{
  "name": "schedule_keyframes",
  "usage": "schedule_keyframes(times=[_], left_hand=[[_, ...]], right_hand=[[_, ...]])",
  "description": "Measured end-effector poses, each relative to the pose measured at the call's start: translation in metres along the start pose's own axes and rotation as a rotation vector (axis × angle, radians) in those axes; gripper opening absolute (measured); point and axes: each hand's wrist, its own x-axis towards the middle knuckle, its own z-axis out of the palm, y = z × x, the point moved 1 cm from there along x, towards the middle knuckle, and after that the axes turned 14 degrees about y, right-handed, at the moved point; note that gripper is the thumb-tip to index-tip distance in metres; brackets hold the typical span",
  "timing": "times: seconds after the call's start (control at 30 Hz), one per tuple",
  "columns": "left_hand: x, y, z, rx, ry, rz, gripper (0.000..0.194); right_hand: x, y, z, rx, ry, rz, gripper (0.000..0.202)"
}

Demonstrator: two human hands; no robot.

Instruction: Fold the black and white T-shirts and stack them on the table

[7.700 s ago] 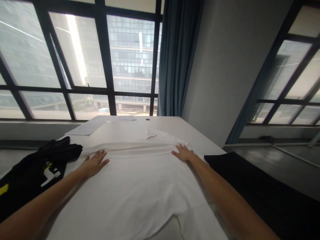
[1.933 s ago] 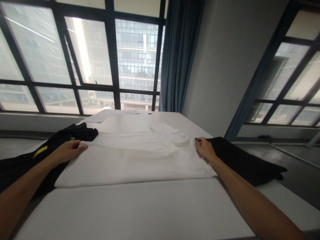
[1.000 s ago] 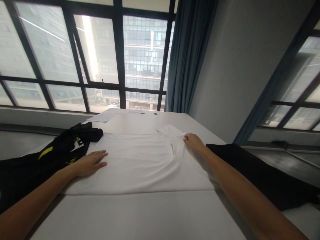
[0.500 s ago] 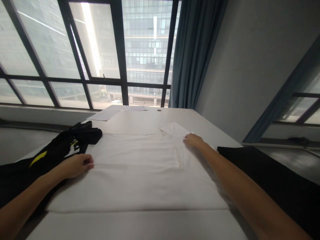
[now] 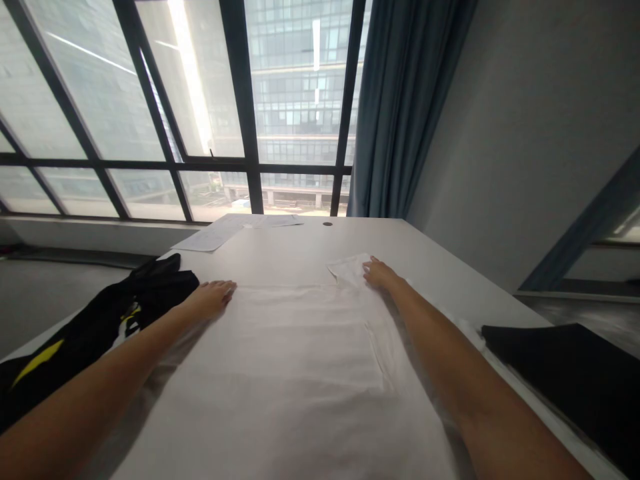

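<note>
Lying between left hand [image 5: 216,298] and right hand [image 5: 381,273]: white cloth [image 5: 285,353] | far corners touched | hands' grip: cannot tell

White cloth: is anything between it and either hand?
Nothing visible: the left hand is at the far left corner of the white cloth, the right hand at its far right end. A black garment lies further left.

White cloth [image 5: 290,360]: near end cut off by bottom edge.
Black garment [image 5: 95,327]: left end cut off, part hidden behind left forearm [image 5: 115,373].
Black cloth [image 5: 565,373]: right end cut off.
Papers [image 5: 210,236]: markings too small to read.
</note>
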Motion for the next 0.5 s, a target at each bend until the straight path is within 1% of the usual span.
schedule_keyframes(times=[0.07, 0.13, 0.2, 0.27, 0.3, 0.33, 0.37, 0.4, 0.43, 0.47, 0.5], left_hand=[[0.008, -0.002, 0.002, -0.004, -0.007, -0.018, 0.052], [0.013, 0.000, -0.003, 0.011, -0.018, -0.024, 0.051], [0.014, 0.003, -0.013, 0.052, -0.011, -0.002, 0.042], [0.011, 0.006, -0.027, 0.086, 0.048, 0.035, 0.032], [0.007, 0.006, -0.035, 0.090, 0.103, 0.047, 0.030], [0.002, 0.006, -0.044, 0.085, 0.167, 0.049, 0.028], [-0.005, 0.004, -0.052, 0.072, 0.232, 0.045, 0.028], [-0.014, 0.002, -0.061, 0.054, 0.295, 0.041, 0.027], [-0.024, 0.001, -0.069, 0.033, 0.349, 0.046, 0.027], [-0.035, -0.001, -0.075, 0.012, 0.388, 0.061, 0.027], [-0.047, -0.003, -0.080, -0.010, 0.410, 0.086, 0.027]], right_hand=[[0.003, -0.002, -0.002, -0.006, -0.029, 0.013, 0.070], [0.001, -0.004, -0.008, -0.019, -0.059, 0.034, 0.074], [-0.005, -0.006, -0.022, -0.038, -0.079, 0.053, 0.063], [-0.018, -0.007, -0.044, -0.065, -0.061, 0.072, 0.045], [-0.028, -0.006, -0.059, -0.088, -0.004, 0.078, 0.038], [-0.040, -0.004, -0.075, -0.118, 0.089, 0.077, 0.034], [-0.056, -0.001, -0.093, -0.149, 0.211, 0.065, 0.032], [-0.075, 0.003, -0.110, -0.181, 0.354, 0.035, 0.032], [-0.097, 0.008, -0.126, -0.203, 0.471, -0.012, 0.032], [-0.121, 0.013, -0.139, -0.210, 0.548, -0.076, 0.030], [-0.147, 0.018, -0.147, -0.206, 0.560, -0.164, 0.027]])
